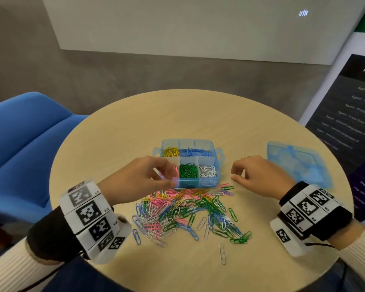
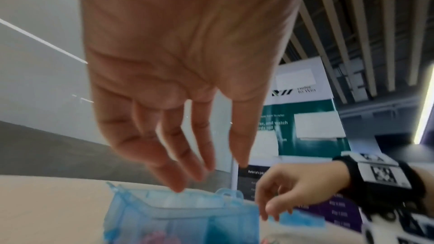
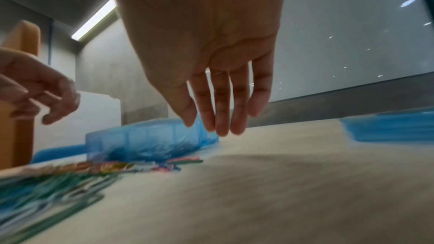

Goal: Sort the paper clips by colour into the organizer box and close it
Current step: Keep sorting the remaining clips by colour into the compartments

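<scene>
The blue translucent organizer box [image 1: 211, 183] [image 2: 183, 216] [image 3: 150, 142] stands open mid-table, with yellow, blue, green and white clips in separate compartments. My left hand [image 1: 171, 175] [image 2: 187, 164] hovers over its near-left compartment, where pink shows between the fingers. Those fingers hang loose and hold nothing. My right hand [image 1: 235, 174] [image 3: 211, 118] floats just right of the box with relaxed, empty fingers. A mixed pile of paper clips [image 1: 185, 211] [image 3: 58, 183] lies in front of the box. The lid [image 1: 297, 163] [image 3: 389, 127] rests further right.
One white clip [image 1: 222, 253] lies alone near the front edge of the round wooden table [image 1: 118, 131]. A blue chair [image 1: 30, 144] stands to the left and a dark banner [image 1: 346, 123] to the right.
</scene>
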A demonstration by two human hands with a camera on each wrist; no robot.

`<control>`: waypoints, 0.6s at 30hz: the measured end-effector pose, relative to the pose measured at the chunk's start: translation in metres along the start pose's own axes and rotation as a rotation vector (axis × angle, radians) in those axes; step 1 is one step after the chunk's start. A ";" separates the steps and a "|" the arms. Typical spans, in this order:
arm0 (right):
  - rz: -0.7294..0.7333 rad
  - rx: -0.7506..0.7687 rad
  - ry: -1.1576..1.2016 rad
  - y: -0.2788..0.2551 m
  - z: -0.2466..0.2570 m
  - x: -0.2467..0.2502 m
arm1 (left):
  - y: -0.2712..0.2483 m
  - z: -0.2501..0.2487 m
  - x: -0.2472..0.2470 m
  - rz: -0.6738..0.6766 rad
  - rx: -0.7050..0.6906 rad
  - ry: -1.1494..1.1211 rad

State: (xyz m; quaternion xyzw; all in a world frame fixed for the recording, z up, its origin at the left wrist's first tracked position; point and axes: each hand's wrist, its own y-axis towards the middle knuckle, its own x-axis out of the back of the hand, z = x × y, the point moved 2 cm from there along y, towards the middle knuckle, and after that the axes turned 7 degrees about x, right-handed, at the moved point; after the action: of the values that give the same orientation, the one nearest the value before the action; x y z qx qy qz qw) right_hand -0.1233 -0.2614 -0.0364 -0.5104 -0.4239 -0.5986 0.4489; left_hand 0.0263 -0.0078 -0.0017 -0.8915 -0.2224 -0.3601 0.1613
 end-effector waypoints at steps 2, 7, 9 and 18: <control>-0.041 0.003 -0.017 0.001 0.003 -0.002 | -0.002 0.007 0.004 -0.051 0.060 0.159; -0.112 -0.029 -0.033 0.002 0.013 -0.007 | 0.001 0.033 0.003 0.089 0.250 0.530; -0.154 -0.038 -0.030 0.003 0.015 -0.006 | 0.003 0.039 -0.005 0.121 0.251 0.553; -0.192 -0.088 0.066 0.004 0.017 -0.005 | 0.011 0.055 -0.040 0.138 0.177 0.479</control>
State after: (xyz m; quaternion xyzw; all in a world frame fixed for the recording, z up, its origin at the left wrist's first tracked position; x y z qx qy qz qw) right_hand -0.1155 -0.2453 -0.0393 -0.4666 -0.4294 -0.6733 0.3803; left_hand 0.0372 -0.0035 -0.0696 -0.7763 -0.1473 -0.5282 0.3108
